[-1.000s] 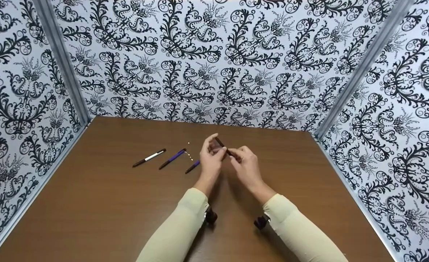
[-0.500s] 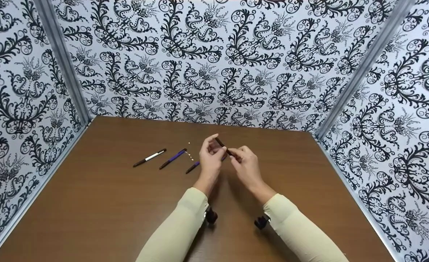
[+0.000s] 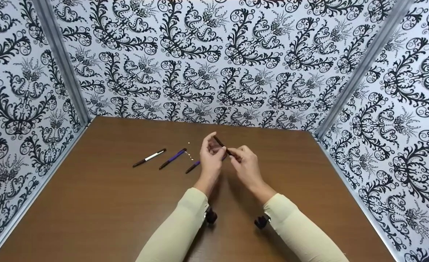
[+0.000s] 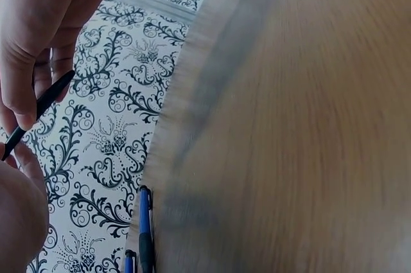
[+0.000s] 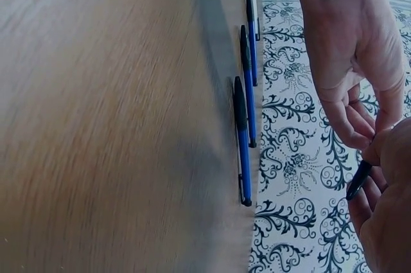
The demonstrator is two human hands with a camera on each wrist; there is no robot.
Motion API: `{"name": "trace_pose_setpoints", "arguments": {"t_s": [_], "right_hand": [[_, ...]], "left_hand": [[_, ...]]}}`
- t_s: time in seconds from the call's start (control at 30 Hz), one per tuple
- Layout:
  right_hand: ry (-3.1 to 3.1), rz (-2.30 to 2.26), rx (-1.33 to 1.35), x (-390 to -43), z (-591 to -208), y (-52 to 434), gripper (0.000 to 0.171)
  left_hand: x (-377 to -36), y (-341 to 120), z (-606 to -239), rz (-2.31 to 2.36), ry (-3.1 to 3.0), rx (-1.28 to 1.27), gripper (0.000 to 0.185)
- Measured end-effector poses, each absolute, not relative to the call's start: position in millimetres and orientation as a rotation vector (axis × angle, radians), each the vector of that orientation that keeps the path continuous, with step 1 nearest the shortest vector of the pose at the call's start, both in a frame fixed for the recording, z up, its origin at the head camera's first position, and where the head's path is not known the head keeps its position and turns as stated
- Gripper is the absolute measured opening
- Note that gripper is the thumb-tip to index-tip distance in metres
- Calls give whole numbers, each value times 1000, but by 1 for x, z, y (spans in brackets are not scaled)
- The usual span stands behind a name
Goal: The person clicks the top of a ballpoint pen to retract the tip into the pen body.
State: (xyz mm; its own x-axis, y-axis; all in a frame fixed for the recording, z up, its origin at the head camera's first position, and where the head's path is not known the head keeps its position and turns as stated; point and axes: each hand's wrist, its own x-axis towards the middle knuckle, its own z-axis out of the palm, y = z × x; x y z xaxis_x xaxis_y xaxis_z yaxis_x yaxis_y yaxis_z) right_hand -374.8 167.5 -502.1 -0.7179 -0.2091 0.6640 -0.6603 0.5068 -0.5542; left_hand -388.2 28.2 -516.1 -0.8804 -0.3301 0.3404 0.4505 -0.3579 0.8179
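Midair, left hand (image 3: 211,158) and right hand (image 3: 246,163) both pinch a slim dark pen (image 3: 222,144) — loosened fingertips could drop it onto the brown wooden table (image 3: 101,203).

Cream sleeves (image 3: 178,229), black wrist cameras (image 3: 211,217) — bare hands

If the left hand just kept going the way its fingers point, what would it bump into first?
The left hand points away from the person, toward the patterned back wall. Apart from the dark pen that it already holds with the right hand, the brown table ahead looks bare, so probably the wall; depth is uncertain.
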Motion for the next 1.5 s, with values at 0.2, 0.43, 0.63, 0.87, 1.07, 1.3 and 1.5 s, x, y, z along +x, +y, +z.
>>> {"name": "trace_pose_setpoints", "arguments": {"t_s": [0.2,0.43,0.63,0.87,1.07,1.3,1.5], "right_hand": [[-2216,1138,717,-375,-501,168,26],[-2226,1122,716,-374,-502,168,27],[-2240,1084,716,-375,-501,170,28],[-2244,1086,716,-374,-501,171,27],[-2247,1063,715,-375,-501,171,27],[-2232,1055,722,-376,-500,173,24],[-2225,1046,717,-377,-501,176,26]], "left_hand": [[-389,29,-516,-2265,-1408,-161,60],[-387,27,-516,-2257,-1432,-171,62],[-385,25,-516,-2232,-1472,-202,63],[-385,26,-517,-2205,-1492,-198,63],[-384,26,-516,-2201,-1490,-201,64],[-384,26,-517,-2183,-1519,-201,65],[-386,25,-519,-2207,-1523,-192,68]]}}
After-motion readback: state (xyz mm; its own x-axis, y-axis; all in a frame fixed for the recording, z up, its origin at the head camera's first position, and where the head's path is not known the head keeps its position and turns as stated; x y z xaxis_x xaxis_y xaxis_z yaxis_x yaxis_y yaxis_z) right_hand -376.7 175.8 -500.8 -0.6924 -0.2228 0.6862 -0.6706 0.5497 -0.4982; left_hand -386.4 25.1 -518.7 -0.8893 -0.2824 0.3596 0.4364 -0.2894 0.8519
